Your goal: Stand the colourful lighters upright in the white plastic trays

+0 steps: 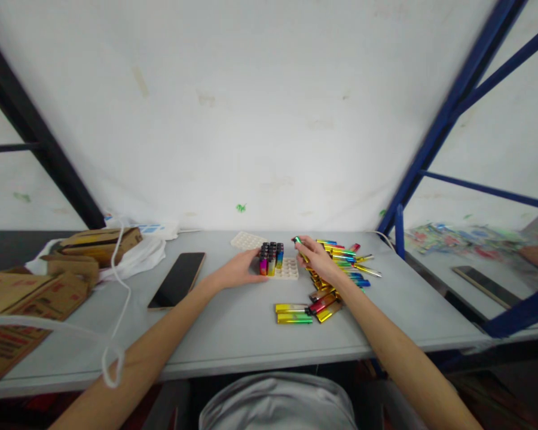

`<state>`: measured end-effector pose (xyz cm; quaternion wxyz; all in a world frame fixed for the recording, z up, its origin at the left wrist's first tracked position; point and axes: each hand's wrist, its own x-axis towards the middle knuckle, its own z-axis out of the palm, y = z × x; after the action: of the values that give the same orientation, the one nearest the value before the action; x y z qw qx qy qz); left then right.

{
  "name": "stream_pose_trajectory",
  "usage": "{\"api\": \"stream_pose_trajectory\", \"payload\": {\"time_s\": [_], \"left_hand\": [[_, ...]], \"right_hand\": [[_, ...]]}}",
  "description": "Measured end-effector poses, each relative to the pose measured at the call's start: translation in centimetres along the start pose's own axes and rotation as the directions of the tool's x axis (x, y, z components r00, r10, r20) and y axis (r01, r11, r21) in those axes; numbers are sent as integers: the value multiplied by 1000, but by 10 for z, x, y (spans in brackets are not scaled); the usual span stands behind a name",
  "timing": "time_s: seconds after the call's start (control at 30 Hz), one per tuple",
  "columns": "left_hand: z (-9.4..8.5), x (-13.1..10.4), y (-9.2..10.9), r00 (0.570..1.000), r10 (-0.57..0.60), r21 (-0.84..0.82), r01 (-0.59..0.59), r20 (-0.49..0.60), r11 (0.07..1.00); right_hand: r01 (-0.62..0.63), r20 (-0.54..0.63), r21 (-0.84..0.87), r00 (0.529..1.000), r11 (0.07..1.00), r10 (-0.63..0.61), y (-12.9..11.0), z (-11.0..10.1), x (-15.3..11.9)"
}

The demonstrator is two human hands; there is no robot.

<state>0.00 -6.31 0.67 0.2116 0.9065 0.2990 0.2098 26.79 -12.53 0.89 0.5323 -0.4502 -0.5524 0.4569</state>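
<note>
Cigarette lighters (271,258) with black tops stand upright in the left part of a white tray with round holes (290,269). My left hand (240,270) grips this tray at its left side, fingers against the outer lighters and thumb along the front edge. To the right of the tray, my right hand (316,260) is closed on a lighter (297,240) with a green top end, held just above the table; most of its body is hidden by the fingers. Around and beneath that hand lies a pile of shiny multicoloured lighters (345,257). Several more lighters (295,319) lie nearer the front edge.
Behind the lighters sits a second holed tray (248,240). A black phone (177,280) lies left of my left forearm. Cardboard boxes (96,246), a white plastic bag (150,257) and a looping white cable (121,298) occupy the left. A blue metal frame (430,137) borders the right side.
</note>
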Motion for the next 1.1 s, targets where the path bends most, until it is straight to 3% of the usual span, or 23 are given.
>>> {"api": "stream_pose_trajectory", "payload": {"time_s": [0.17,0.27,0.4,0.77,0.93,1.1], "left_hand": [[0,0,0,1000,-11,5,11,-2,1000],[-1,-1,1,1000,-3,-13,2,-8,1000],[-1,-1,1,1000,13,-28,-13,-17,1000],[-2,0,2,1000,-7,4,7,2,1000],[-3,-1,4,1000,-10,4,10,8,1000],[-3,-1,4,1000,-2,-7,2,5,1000]], "right_hand": [[-42,-8,-73,999,996,42,0,6,-1],[79,-79,-300,991,951,-107,2,7,2],[198,-137,-537,939,820,-317,5,7,4],[157,-213,-592,916,791,-341,7,8,4],[180,-162,-615,924,768,-347,3,10,2],[269,10,-642,939,718,-343,-6,16,-6]]}}
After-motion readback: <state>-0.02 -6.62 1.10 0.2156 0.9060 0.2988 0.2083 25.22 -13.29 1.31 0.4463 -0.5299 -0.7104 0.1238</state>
